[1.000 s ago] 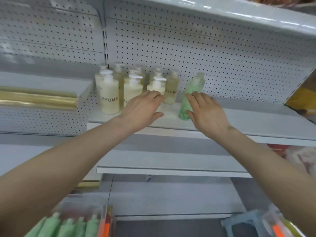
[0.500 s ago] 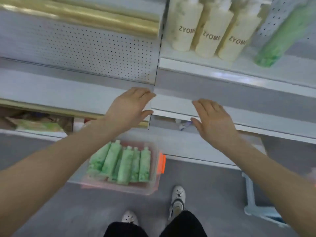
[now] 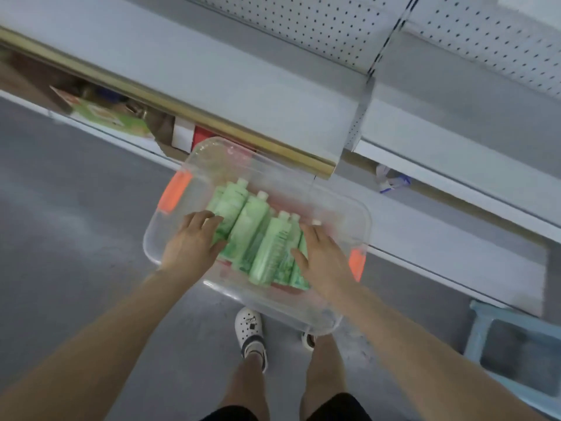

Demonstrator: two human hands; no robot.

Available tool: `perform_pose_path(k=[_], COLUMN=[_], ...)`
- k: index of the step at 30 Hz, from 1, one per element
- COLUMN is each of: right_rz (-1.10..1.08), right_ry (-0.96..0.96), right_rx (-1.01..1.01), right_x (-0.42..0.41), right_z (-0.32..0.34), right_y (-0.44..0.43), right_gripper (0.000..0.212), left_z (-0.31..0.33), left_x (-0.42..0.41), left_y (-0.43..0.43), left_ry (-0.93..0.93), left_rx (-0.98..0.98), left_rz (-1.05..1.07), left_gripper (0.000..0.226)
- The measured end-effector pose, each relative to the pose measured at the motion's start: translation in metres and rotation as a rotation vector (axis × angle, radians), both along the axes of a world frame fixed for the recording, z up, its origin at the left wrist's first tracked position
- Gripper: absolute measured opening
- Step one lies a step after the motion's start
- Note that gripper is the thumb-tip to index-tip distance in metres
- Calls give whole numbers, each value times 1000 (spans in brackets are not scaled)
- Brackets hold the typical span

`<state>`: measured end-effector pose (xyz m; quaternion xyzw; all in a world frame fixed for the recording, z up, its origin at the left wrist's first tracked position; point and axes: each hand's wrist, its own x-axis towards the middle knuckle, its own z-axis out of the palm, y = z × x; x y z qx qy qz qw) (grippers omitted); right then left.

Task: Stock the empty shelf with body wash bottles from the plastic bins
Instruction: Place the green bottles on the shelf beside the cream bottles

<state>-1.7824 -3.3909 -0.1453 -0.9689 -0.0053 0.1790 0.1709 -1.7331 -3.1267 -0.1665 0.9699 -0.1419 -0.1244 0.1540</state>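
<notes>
Above your white clog (image 3: 250,332) on the grey floor (image 3: 76,214), your left hand (image 3: 194,241) and right hand (image 3: 323,258), fingers loosely spread, touch green body wash bottles (image 3: 253,235) lying side by side in a clear plastic bin (image 3: 337,202); white shelves (image 3: 243,86) stand beyond.

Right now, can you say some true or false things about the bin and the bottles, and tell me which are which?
1. The green bottles lie on their sides in the clear bin. True.
2. The bin's latches are blue. False: the latches are orange.
3. The left hand and the right hand are both down at the bottles in the bin. True.
4. The bin sits up on a shelf. False: it sits on the grey floor, in front of the shelves.
5. The person's shoes are black. False: the shoes are white.
</notes>
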Motion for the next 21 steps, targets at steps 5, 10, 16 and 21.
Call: perform_pose_path(k=[5,10,16,21], right_rz=[-312,-582,-699,-793], right_ry=[284,377,423,393], right_rx=[105,159,256,654], right_x=[21,30,37,23], right_z=[-55,-89,-97,-79], right_y=[37,64,64,34], right_gripper=[63,99,99,64], left_z=[-17,-18,-15,-19], left_x=[-3,-5,-1,16], left_y=[-1,-1,-3,-11], left_ry=[3,12,99,266], left_rx=[0,-9,50,88], left_rz=[107,138,129,119], left_gripper=[48,44,51,63])
